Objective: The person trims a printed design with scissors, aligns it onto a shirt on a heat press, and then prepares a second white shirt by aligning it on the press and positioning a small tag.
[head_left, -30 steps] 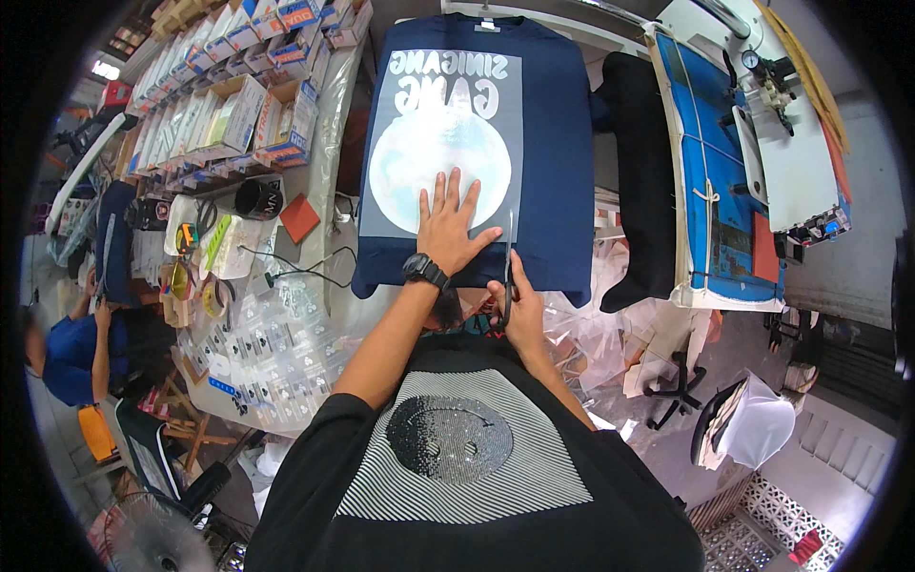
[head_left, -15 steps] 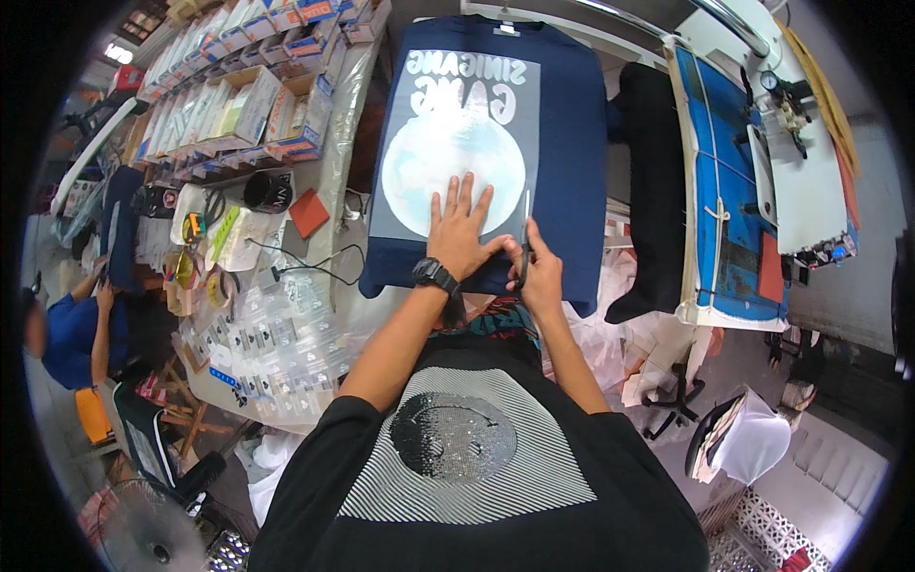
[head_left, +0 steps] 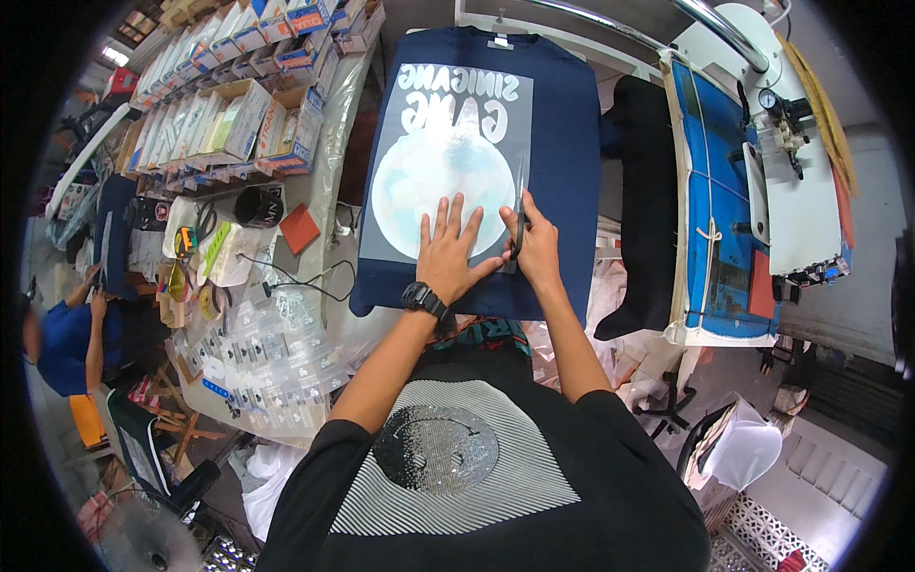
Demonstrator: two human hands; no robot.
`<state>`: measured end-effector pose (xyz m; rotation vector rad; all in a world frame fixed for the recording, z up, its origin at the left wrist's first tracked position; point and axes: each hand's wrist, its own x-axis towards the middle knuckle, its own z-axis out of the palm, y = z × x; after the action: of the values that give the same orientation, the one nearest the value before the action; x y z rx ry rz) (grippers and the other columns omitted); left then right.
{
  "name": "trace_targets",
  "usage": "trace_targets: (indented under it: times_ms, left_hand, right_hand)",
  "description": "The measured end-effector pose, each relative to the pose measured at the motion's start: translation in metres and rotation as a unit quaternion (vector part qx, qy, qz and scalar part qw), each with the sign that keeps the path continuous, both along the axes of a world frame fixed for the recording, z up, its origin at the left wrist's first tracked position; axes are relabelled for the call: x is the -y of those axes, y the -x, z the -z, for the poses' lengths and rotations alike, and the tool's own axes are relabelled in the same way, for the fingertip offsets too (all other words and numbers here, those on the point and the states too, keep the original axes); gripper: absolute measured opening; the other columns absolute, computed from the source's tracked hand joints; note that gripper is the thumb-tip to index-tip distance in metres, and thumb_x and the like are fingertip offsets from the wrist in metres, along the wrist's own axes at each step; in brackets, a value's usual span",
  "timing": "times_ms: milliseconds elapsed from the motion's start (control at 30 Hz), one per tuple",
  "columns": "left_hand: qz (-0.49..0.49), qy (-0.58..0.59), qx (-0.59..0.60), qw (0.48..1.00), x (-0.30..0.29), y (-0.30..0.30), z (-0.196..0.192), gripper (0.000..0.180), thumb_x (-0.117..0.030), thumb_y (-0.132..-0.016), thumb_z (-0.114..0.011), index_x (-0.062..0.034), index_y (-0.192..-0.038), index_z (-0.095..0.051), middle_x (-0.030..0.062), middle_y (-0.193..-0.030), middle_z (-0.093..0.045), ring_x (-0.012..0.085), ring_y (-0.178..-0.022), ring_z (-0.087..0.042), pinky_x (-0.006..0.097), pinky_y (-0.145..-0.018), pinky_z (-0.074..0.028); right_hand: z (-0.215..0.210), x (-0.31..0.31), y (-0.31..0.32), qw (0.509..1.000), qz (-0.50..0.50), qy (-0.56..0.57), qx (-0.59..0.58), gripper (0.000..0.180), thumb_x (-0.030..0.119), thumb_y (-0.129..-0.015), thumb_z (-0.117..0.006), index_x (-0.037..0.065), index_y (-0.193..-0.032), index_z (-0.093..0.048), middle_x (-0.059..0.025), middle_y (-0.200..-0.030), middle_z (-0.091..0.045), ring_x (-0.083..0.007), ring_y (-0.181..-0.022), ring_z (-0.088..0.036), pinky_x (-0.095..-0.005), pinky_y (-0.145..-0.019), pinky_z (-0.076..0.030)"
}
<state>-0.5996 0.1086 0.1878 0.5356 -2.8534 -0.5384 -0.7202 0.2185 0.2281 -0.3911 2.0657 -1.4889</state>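
Observation:
A navy T-shirt [head_left: 564, 181] is spread out in front of me, its collar at the far end. On it lies a clear film sheet [head_left: 518, 105] printed with mirrored white lettering and a big pale circle [head_left: 410, 181]. My left hand [head_left: 452, 255], with a black watch at the wrist, presses flat on the film's lower part, fingers spread. Dark-handled scissors [head_left: 517, 236] are gripped in my right hand [head_left: 539, 250]. Their blades point away from me along the sheet's right edge, beside the circle. My left thumb rests close to the scissor handles.
To the left, a plastic-covered table [head_left: 345, 124] bears cardboard boxes [head_left: 224, 124], a black mug [head_left: 259, 206], a red square [head_left: 299, 229] and a cable. Right of the shirt stand a black padded piece [head_left: 648, 191] and a blue press bed [head_left: 710, 191]. A co-worker [head_left: 71, 334] is at far left.
My right hand has moved the scissors farther away from me along the film's right edge. My left hand stays flat on the sheet. The whole view has shifted slightly.

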Motion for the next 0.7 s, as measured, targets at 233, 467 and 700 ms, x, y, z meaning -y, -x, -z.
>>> trace_targets:
  times_ms: [233,467,700]
  left_hand:
    - [0.005,-0.013,0.012,1.0,-0.001,0.003,-0.004,0.088,-0.061,-0.079,-0.066,-0.0174,-0.149,-0.037,0.0169,-0.159,-0.02,0.0374,-0.147,-0.017,0.059,-0.115,-0.014]
    - [0.003,-0.018,0.042,0.999,-0.001,0.005,-0.007,0.088,-0.062,-0.079,-0.064,-0.015,-0.149,-0.037,0.0177,-0.159,-0.019,0.0381,-0.147,-0.016,0.059,-0.115,-0.013]
    - [0.007,-0.017,0.051,0.999,0.001,0.005,-0.009,0.089,-0.063,-0.08,-0.063,-0.0133,-0.149,-0.038,0.0188,-0.159,-0.019,0.0401,-0.147,-0.016,0.061,-0.114,-0.014]
  right_hand:
    - [0.006,0.025,0.044,1.0,0.011,0.016,-0.009,0.07,0.039,-0.091,-0.067,-0.004,-0.141,-0.044,-0.0012,-0.061,-0.052,-0.0076,-0.047,-0.052,-0.0249,-0.042,-0.045]
    - [0.012,0.057,0.096,0.999,-0.002,0.01,-0.045,0.071,0.043,-0.09,-0.067,-0.005,-0.138,-0.046,-0.0079,-0.059,-0.058,-0.0125,-0.047,-0.058,-0.0294,-0.043,-0.048]
    - [-0.008,0.099,0.187,0.99,-0.014,-0.008,-0.143,0.065,0.038,-0.085,-0.071,0.005,-0.137,-0.051,-0.0126,-0.066,-0.063,-0.0204,-0.055,-0.062,-0.0334,-0.055,-0.052]
